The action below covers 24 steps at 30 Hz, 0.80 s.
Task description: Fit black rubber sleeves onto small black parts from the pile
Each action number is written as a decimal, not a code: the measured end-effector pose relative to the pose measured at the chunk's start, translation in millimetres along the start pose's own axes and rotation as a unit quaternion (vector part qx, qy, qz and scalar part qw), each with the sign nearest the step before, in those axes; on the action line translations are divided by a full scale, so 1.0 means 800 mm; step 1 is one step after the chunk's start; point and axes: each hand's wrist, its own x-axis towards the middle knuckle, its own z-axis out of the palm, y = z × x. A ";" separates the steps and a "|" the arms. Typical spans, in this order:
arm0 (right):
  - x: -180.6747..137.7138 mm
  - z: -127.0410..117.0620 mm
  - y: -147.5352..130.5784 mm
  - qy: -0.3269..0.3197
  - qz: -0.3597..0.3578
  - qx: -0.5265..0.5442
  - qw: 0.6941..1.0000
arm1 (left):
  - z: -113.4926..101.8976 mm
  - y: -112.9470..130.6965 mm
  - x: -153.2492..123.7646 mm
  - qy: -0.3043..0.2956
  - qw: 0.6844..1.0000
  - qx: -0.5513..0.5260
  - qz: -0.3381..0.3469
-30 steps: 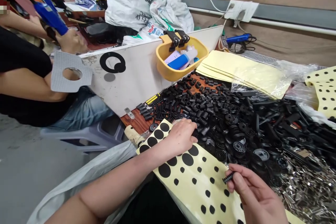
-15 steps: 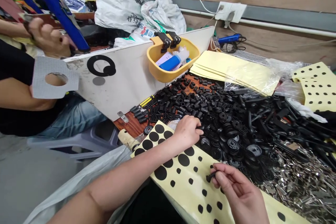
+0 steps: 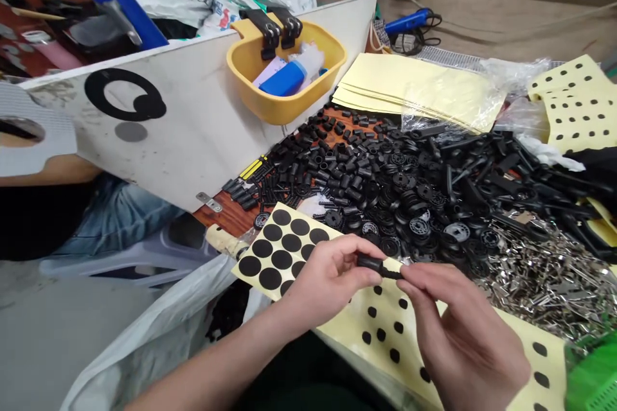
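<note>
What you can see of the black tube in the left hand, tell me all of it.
The tube is short, black and smooth-looking, probably plastic. It lies roughly sideways above the dotted sheet, pinched in the left hand, which hides part of it. A thinner black piece, gripped by the right hand, meets its free end; whether it goes inside can't be made out.

Short black tube (image 3: 370, 262), slightly tilted; slim black stem (image 3: 391, 273) at its right end.
</note>
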 end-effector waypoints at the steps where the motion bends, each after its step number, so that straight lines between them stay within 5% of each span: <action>1: -0.003 0.000 0.001 0.011 0.005 0.000 1.000 | 0.001 -0.002 0.000 -0.001 1.000 -0.013 -0.006; 11: -0.016 0.007 0.001 -0.028 0.000 -0.010 1.000 | 0.003 -0.010 -0.013 -0.037 0.991 -0.111 -0.059; 14: -0.016 0.005 -0.006 -0.047 -0.010 -0.041 0.998 | 0.001 -0.013 -0.019 -0.007 0.990 -0.127 -0.060; 20: -0.017 0.012 -0.016 -0.050 0.027 -0.093 0.994 | 0.010 -0.015 -0.031 0.052 0.996 -0.066 0.004; 24: -0.026 0.019 -0.017 -0.037 0.097 -0.029 0.994 | 0.012 -0.017 -0.034 0.079 0.995 0.007 0.062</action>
